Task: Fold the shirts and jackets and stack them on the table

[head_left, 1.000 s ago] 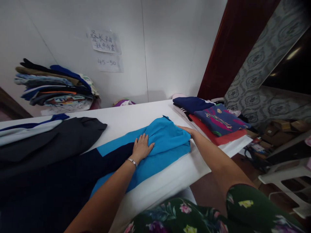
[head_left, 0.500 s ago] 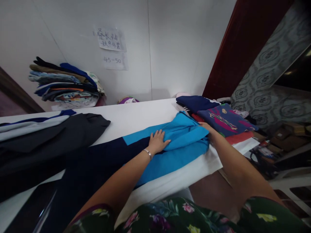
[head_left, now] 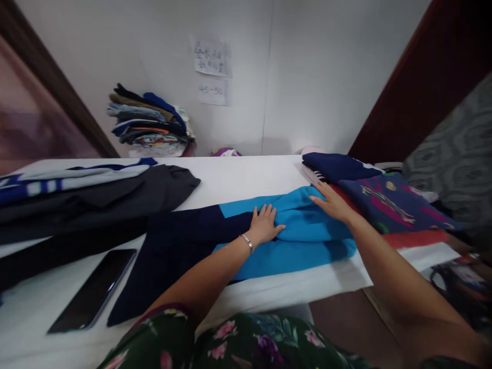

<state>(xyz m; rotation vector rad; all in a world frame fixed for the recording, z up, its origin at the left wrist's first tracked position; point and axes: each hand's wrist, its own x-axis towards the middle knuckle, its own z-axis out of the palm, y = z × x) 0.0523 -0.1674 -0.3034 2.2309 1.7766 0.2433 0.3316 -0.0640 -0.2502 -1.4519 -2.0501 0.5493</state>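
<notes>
A garment in navy and bright blue point(head_left: 295, 259) lies across the white table, its navy part point(head_left: 184, 241) stretching to the left and its bright blue part bunched and folded at the right. My left hand point(head_left: 265, 224) rests flat on it, fingers spread, where navy meets blue. At the blue part's far right end, my right hand point(head_left: 331, 201) lies on the cloth with its fingers stretched out and thumb apart. Neither hand grips the fabric. The lower edge of the blue part is laid out towards my body.
Folded clothes, a patterned purple-blue one point(head_left: 388, 200) on top, lie at the right. Dark grey clothing point(head_left: 154, 192) is spread at the left, near a black phone point(head_left: 94, 292). A tall clothes stack point(head_left: 149, 123) stands against the wall. Paper signs point(head_left: 213, 72) hang above.
My right hand has gone from the garment's right edge to lying on top of its upper right end, and the folded blue cloth there lies flatter. The view has turned left, bringing the whole phone into sight.
</notes>
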